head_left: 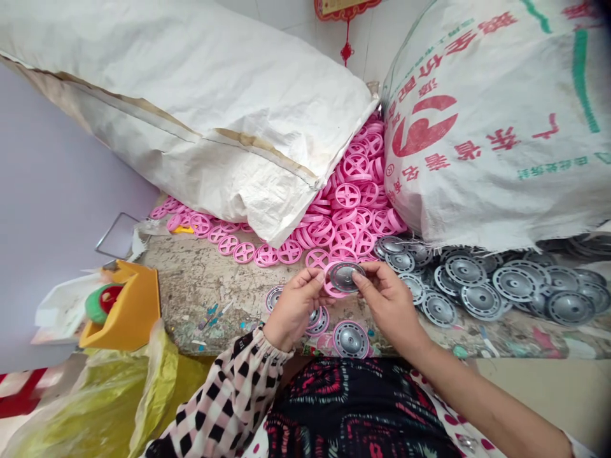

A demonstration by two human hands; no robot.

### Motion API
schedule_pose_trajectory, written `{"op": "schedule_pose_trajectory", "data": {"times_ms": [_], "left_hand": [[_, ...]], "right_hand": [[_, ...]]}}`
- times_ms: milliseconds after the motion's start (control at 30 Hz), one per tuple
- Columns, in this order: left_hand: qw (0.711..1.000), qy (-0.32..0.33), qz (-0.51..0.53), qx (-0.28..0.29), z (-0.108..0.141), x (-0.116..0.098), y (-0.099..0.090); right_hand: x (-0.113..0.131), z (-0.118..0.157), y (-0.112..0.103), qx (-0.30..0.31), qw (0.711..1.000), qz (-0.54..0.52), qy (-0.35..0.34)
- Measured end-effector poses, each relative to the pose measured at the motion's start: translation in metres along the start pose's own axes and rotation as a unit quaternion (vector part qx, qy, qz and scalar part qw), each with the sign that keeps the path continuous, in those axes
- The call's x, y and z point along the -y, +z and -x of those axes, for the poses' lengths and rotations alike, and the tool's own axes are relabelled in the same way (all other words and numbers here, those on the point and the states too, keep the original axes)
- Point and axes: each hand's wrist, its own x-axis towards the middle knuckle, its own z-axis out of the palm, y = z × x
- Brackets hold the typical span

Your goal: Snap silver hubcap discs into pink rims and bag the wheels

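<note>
My left hand (300,304) pinches the left edge of a pink wheel ring (333,289) between thumb and fingers. A grey wheel disc (344,278) lies against that ring, and my right hand (387,304) grips its right edge. Below my hands, near the front edge of the bench, sit a disc rimmed in pink (351,339) and a few similar ones, partly covered by my left hand. Just beyond my fingers spreads a heap of pink spoked rings (347,195). Loose grey discs (481,299) are piled to the right of my right hand.
A white sack (200,95) leans over the pink heap, and a printed sack (496,127) stands behind the grey discs. Left on the worn bench (191,286) is a yellow tape dispenser (143,305). A yellow plastic bag (105,401) hangs below it.
</note>
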Motion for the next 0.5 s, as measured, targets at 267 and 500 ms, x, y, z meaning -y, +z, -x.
{"op": "schedule_pose_trajectory", "data": {"times_ms": [267, 500], "left_hand": [[0.998, -0.008, 0.058, -0.02, 0.009, 0.008, 0.008], [0.999, 0.013, 0.031, -0.018, 0.01, 0.009, 0.009]], "right_hand": [[0.004, 0.011, -0.004, 0.019, 0.992, 0.098, -0.076], [0.012, 0.01, -0.011, 0.146, 0.987, 0.057, -0.025]]}}
